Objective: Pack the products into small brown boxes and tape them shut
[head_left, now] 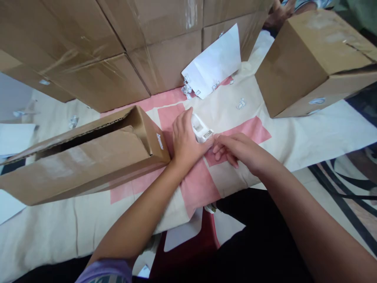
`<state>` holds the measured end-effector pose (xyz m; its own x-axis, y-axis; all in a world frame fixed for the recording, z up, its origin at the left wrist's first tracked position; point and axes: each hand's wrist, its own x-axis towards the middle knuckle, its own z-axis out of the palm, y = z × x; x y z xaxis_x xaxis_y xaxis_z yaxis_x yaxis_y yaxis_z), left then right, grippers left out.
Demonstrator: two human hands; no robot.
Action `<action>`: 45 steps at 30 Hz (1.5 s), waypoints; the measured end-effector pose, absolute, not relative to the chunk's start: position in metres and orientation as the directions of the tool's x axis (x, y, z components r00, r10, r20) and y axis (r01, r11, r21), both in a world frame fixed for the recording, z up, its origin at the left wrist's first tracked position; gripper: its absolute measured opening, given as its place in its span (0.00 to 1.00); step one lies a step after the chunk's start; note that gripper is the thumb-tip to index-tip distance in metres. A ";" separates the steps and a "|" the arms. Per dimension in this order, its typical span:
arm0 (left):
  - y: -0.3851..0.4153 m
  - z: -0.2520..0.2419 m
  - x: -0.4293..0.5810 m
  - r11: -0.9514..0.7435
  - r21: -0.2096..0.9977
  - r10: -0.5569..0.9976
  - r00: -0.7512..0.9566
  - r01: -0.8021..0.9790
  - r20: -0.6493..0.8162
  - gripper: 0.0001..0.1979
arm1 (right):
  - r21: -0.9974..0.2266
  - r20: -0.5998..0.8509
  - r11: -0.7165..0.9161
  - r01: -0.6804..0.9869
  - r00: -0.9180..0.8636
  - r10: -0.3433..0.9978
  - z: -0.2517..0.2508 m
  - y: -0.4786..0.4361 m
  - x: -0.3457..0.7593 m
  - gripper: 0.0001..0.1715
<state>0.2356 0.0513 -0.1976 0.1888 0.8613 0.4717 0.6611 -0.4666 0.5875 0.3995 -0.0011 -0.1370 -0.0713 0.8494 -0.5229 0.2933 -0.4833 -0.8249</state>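
My left hand [185,138] is curled round a small white plastic part [200,128] and holds it against the pink-and-cream cloth [244,118]. My right hand [235,150] comes in from the right, its fingers bent and pressed together, their tips touching the near end of the same white part. Both hands meet over the cloth's pink patch. The side of the part under my left palm is hidden.
An open long cardboard box [88,157] lies at the left beside my left hand. Sealed cartons [118,47] stack along the back; another box [312,59] stands at the right. A white bag [215,63] spills small white parts [240,103]. Another person's hand [278,13] shows top right.
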 end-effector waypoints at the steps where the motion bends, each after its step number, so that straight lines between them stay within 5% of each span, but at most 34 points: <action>1: 0.051 -0.198 0.235 -0.464 0.588 0.863 0.189 0.662 0.468 0.45 | -0.815 -0.555 -0.516 0.264 -0.103 0.825 -0.137 -0.002 0.399 0.22; 8: 0.050 -0.197 0.235 -0.440 0.595 0.878 0.183 0.673 0.442 0.44 | -0.832 -0.555 -0.535 0.147 -0.237 0.797 -0.145 -0.011 0.384 0.15; 16: 0.048 -0.195 0.235 -0.443 0.591 0.879 0.198 0.675 0.433 0.44 | -0.892 -0.452 -0.436 0.123 -0.217 0.865 -0.141 -0.019 0.391 0.14; 25: 0.048 -0.195 0.235 -0.452 0.567 0.871 0.204 0.688 0.448 0.45 | -0.859 -0.512 -0.492 0.143 -0.235 0.826 -0.132 -0.011 0.410 0.13; 33: 0.048 -0.195 0.234 -0.454 0.563 0.871 0.213 0.690 0.442 0.46 | -0.841 -0.456 -0.535 -0.075 -0.432 0.778 -0.132 -0.008 0.426 0.16; 40: 0.047 -0.193 0.234 -0.471 0.560 0.864 0.226 0.682 0.451 0.46 | -0.830 -0.546 -0.481 0.283 -0.234 0.804 -0.156 -0.004 0.413 0.17; 45: 0.047 -0.194 0.234 -0.482 0.605 0.867 0.247 0.634 0.432 0.50 | -0.830 -0.550 -0.479 0.284 -0.279 0.787 -0.162 -0.001 0.413 0.17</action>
